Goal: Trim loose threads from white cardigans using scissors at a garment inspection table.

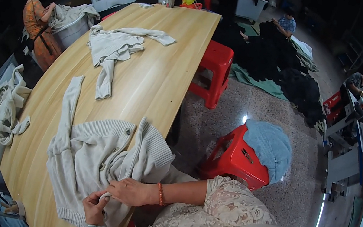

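Observation:
A cream knitted cardigan [95, 157] with buttons lies spread on the near end of the long wooden table [158, 77], one sleeve stretched away along the table. My left hand [94, 207] pinches a fold of its lower edge between thumb and fingers. Just above it, my right hand [131, 192], with an orange bead bracelet on the wrist, grips the same fold; the two hands almost touch.
A second cream sweater [115, 46] lies crumpled farther up the table. Beside the table stand two red stools [216, 71], the nearer one [233, 161] bearing a blue knit [270, 148]. Cream garments [3, 110] hang at the left, where a person [38, 21] handles a bin of clothes. Dark garments [274, 57] cover the floor.

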Available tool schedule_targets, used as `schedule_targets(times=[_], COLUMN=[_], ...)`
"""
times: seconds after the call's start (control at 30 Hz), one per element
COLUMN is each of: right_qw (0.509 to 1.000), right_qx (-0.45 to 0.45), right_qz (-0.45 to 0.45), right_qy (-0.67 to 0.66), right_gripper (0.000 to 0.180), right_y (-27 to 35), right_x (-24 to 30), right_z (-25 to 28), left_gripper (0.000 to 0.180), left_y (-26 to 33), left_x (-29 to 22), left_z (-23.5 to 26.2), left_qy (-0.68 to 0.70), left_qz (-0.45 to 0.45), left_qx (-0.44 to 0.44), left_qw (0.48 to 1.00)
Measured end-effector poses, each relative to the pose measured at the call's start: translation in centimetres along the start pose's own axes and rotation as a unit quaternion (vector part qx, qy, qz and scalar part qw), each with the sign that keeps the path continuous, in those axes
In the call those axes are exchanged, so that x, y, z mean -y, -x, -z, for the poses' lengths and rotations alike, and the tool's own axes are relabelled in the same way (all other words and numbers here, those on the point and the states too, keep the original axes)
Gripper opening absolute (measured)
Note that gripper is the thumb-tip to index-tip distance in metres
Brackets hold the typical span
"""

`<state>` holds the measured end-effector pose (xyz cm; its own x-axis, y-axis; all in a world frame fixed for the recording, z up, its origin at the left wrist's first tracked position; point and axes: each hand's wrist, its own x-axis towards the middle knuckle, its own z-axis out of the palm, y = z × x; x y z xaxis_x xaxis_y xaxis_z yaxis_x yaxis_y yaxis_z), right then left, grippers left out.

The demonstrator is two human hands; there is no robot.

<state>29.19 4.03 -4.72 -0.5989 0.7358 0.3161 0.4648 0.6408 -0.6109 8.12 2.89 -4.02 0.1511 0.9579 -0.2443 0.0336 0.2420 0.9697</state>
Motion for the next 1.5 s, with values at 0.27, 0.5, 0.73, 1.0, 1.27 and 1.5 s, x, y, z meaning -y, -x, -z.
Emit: schedule_targets(times=[0.27, 0.5, 0.73, 1.0, 1.27, 1.5], right_qw=[0.998, 0.994, 0.992, 0.987, 1.0, 0.999], right_qx=[0.01, -0.068, -0.111, -0.072, -0.024, 0.032], right_qz=[-0.057, -0.021, -0.021, 0.045, 0.013, 0.014], right_qy=[0.034, 0.078, 0.063, 0.133, 0.0, -0.026], right_gripper=[0.018, 0.008, 0.012, 0.025, 0.03, 0.035], right_y=[-0.1, 1.1, 1.2, 0.8, 1.9, 1.2], right_x=[0.8, 1.6, 1.2, 1.4, 0.6, 0.3], right_z=[0.0, 0.4, 0.5, -0.1, 1.3, 2.0], left_gripper=[0.015, 0.011, 0.012, 0.014, 0.029, 0.027], left_y=[-0.1, -1.0, -1.5, -0.2, 2.2, 2.8], left_x=[-0.6, -0.8, -0.8, -2.0, -2.1, 0.4], left_z=[0.0, -0.7, -1.0, -0.5, -2.7, -2.7], left_qy=[0.017, -0.064, -0.039, -0.098, -0.252, -0.163], left_qz=[0.011, -0.006, -0.014, 0.047, -0.182, -0.175], left_qx=[0.012, 0.012, 0.006, -0.049, 0.054, -0.011], left_qw=[1.0, 0.998, 0.999, 0.993, 0.949, 0.971])
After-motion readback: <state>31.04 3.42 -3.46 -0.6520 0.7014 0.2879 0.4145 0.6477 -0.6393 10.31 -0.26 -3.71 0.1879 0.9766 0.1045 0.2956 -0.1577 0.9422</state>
